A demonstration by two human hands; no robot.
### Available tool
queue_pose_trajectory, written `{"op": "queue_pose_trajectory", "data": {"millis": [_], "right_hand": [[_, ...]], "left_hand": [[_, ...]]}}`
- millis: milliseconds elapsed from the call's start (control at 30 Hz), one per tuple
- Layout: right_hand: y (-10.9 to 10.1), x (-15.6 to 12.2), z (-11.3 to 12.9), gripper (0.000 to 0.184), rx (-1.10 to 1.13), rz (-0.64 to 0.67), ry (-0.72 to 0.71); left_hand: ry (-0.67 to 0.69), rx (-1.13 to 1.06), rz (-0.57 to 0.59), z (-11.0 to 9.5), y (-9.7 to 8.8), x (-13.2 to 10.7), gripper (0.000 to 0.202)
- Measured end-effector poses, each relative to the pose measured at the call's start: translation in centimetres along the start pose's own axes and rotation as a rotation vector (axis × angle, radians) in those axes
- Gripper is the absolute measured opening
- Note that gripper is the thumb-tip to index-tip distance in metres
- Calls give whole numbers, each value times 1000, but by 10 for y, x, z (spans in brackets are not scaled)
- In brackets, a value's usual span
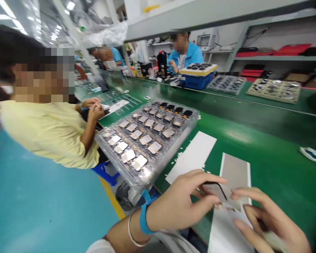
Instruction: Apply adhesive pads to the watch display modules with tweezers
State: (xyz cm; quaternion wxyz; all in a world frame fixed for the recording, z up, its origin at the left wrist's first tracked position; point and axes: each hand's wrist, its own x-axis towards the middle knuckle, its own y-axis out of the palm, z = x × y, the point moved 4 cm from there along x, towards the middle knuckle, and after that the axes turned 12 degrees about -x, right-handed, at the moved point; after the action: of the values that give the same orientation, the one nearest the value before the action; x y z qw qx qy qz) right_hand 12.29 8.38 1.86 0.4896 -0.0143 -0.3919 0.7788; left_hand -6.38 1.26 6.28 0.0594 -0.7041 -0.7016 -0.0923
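Left hand (pixel 183 196) pinching a small, rounded, black-edged plate (pixel 214 189) above the glossy green worktop (pixel 265 151)
Beyond it, leftward, a clear plastic tray (pixel 172 149); just ahead, a flat white rectangular sheet (pixel 193 154); between both hands, farther off, a white-edged grey strip (pixel 235 170); rightmost, the right hand (pixel 275 218), fingers curved towards the plate; cannot tell whether it grips.

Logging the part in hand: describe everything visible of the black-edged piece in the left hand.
The black-edged piece looks small, flat and round-cornered, with a pale face and thin dark rim; its material is unclear. It sits tilted, gripped between thumb and fingers of the left hand, above a pale strip. The right hand is close by; blur hides whether it touches the piece.
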Motion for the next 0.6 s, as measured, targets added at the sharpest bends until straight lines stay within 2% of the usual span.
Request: {"op": "queue_pose_trajectory", "data": {"millis": [100,200,300,433,500,600], "right_hand": [[5,12,3,27,4,86,97],[12,19,-1,26,85,112,147],[17,17,-6,15,125,81,192],[19,14,-2,6,148,21,181],[16,14,3,4,102,-34,130],[10,14,11,7,-47,-134,-20]], "left_hand": [[-145,-241,-32,44,6,13,7],[-225,-405,-16,70,10,20,21],[-272,-537,26,78,14,21,26],[-324,-481,84,80,20,18,16],[-340,-435,113,81,22,17,11],[-327,-360,111,83,20,16,14]]}}
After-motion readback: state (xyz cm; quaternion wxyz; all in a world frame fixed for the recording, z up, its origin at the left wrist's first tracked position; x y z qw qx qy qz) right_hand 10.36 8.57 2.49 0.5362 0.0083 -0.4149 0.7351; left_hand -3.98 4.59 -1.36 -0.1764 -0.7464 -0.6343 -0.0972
